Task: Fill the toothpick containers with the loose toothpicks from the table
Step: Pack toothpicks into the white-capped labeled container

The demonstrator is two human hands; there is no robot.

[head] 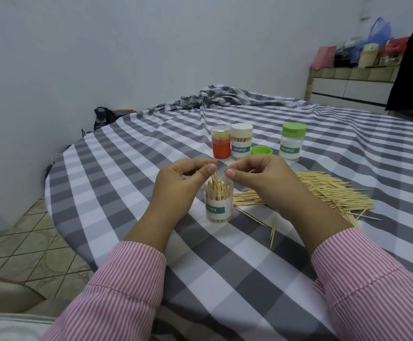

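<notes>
A clear open toothpick container with a white and green label stands on the checked tablecloth, partly filled with upright toothpicks. My left hand hovers over its left rim and pinches a few toothpicks that stick out of the top. My right hand is just over the right rim, fingers curled, pinching toothpicks too. A big heap of loose toothpicks lies to the right, partly hidden by my right forearm. A few strays lie in front.
Behind stand an orange container, a cream-lidded one and a green-lidded one. A loose green lid lies between them. The round table's edge drops off to the left. A person in dark clothes stands far right.
</notes>
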